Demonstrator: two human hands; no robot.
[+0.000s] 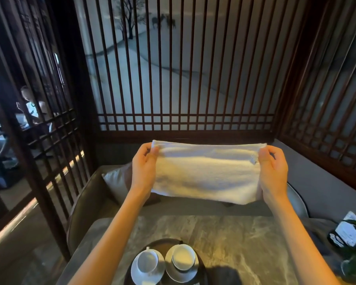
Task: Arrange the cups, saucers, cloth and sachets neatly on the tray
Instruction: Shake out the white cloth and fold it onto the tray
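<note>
– Fingers [153, 150] first: clamped on what?
– On a folded white towel [206, 175]. Left hand [144, 167] pinching the upper left corner, right hand [272, 171] the upper right.
– Held where?
– Raised in the air past the marble table [234, 243], stretched flat between both hands, well apart from the tray.
– And that tray?
– Dark round tray [167, 242], resting at the table's near edge. Carrying two white saucers side by side: left saucer [136, 276], right saucer [173, 274]. One white cup on each: left cup [147, 262], handle toward the far side; right cup [183, 257].
– Sachets?
– Cannot tell. Only blurred white packets [346, 233] in a dark holder at far right.
</note>
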